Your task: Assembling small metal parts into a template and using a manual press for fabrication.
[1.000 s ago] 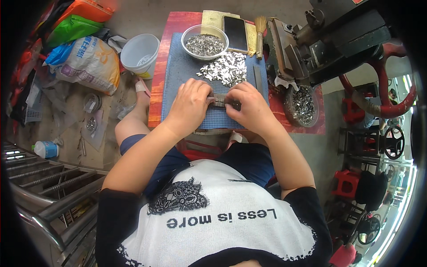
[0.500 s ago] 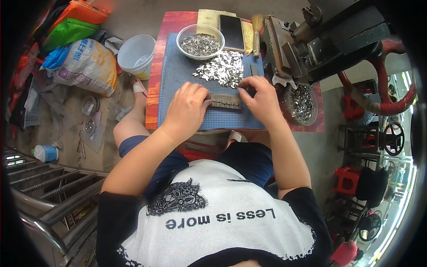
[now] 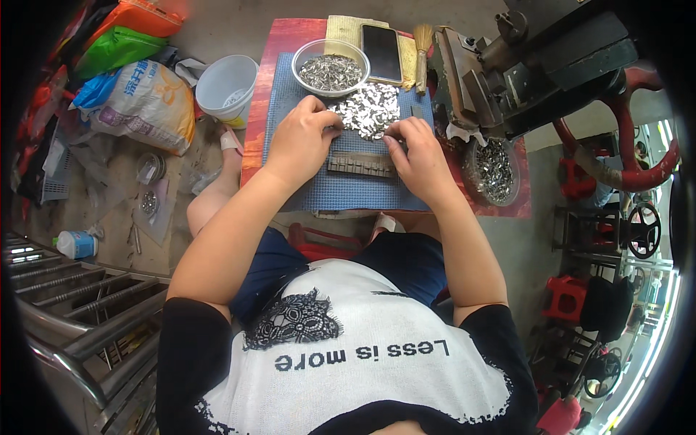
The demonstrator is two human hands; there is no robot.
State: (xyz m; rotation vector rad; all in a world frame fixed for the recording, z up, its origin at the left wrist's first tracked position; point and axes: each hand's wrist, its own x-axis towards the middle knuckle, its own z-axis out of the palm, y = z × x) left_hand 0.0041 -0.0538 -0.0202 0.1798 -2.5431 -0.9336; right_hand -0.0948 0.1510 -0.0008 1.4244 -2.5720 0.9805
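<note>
Both hands palm-down, left hand point(image 3: 303, 138), right hand point(image 3: 415, 154), fingertips at metal pieces point(image 3: 368, 109).

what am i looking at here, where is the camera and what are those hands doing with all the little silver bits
The camera sits on the person's head and looks straight down, so the rim of the picture bends and the person's own arms and shirt fill the bottom. There is no machine doing the handling: just two bare hands over a blue mat on a low red table. The left hand and the right hand both rest at the near edge of a pile of small metal pieces. Between the hands lies a long grey slotted bar. Whether either hand's grip has closed on a piece is too small to tell. Behind the pile stand a glass bowl with more pieces and a dark phone.
</note>
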